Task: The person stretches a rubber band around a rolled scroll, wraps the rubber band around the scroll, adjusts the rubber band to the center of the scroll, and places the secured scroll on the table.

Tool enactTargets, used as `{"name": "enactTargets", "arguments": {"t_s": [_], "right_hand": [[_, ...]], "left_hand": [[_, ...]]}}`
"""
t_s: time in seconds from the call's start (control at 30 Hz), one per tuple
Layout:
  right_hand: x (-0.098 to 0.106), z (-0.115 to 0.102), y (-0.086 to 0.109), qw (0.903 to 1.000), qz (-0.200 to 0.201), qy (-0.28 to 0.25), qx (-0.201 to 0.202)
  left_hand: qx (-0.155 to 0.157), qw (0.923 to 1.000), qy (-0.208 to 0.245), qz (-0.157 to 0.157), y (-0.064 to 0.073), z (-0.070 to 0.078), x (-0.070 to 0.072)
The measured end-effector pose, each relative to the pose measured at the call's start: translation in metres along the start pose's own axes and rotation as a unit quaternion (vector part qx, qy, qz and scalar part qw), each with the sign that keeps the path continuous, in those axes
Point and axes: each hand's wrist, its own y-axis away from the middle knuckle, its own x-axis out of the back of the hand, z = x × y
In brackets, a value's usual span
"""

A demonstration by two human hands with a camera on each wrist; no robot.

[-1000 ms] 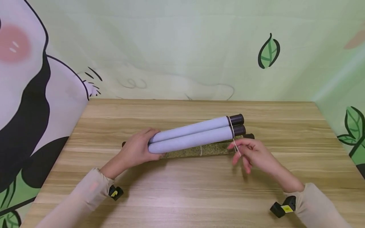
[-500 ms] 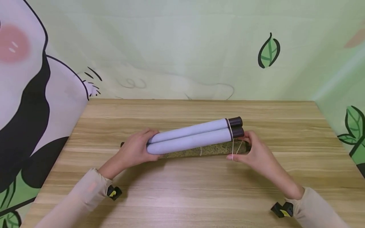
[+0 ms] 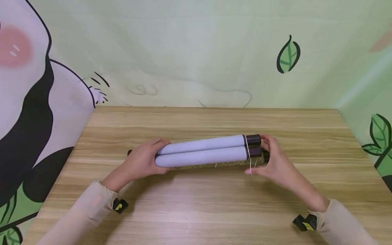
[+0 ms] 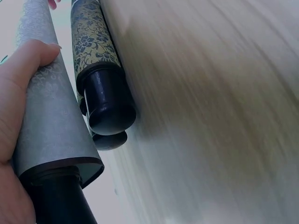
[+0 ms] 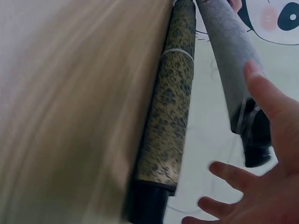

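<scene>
A pair of pale blue-grey scrolls (image 3: 200,156) with black knobs lies side by side, tilted, above the table. My left hand (image 3: 144,158) grips their left end, its thumb across the pale roll (image 4: 51,116) in the left wrist view. Thin white string (image 3: 250,166) circles their right end, and its hanging loop reaches my right thumb. My right hand (image 3: 278,165) spreads round the black knobs; in the right wrist view its fingers (image 5: 236,177) are parted. Partly hidden below are gold-and-black floral scrolls (image 5: 168,116), tied with white string, on the table.
The wood-grain table (image 3: 199,207) ends at a pale green backdrop (image 3: 190,54) with a panda and leaf drawings. Small black devices with yellow labels sit at the left cuff (image 3: 120,206) and the right cuff (image 3: 306,223).
The right end of the pale scrolls has come down over the floral ones. My right hand has turned from handling the string in front to spreading round the knobs.
</scene>
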Motion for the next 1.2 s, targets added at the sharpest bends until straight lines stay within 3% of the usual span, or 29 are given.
{"name": "enactTargets", "arguments": {"t_s": [0.17,0.4,0.63,1.07,1.2], "right_hand": [[0.005,-0.004,-0.001,0.9967,-0.033,0.069,0.027],[0.014,-0.010,0.000,0.9799,-0.042,0.185,0.063],[0.010,-0.017,-0.001,0.9671,-0.056,0.237,0.074],[-0.004,-0.034,0.005,0.9295,-0.049,0.348,0.111],[-0.011,-0.042,0.001,0.9189,-0.062,0.357,0.156]], "left_hand": [[-0.026,0.9986,-0.044,0.006,0.000,-0.003,0.005],[-0.056,0.9951,-0.079,0.020,-0.003,-0.005,0.013],[-0.085,0.9914,-0.099,0.014,-0.001,-0.003,0.013],[-0.117,0.9785,-0.168,0.022,-0.006,0.014,0.017],[-0.120,0.9782,-0.169,0.014,-0.008,0.022,0.017]]}}
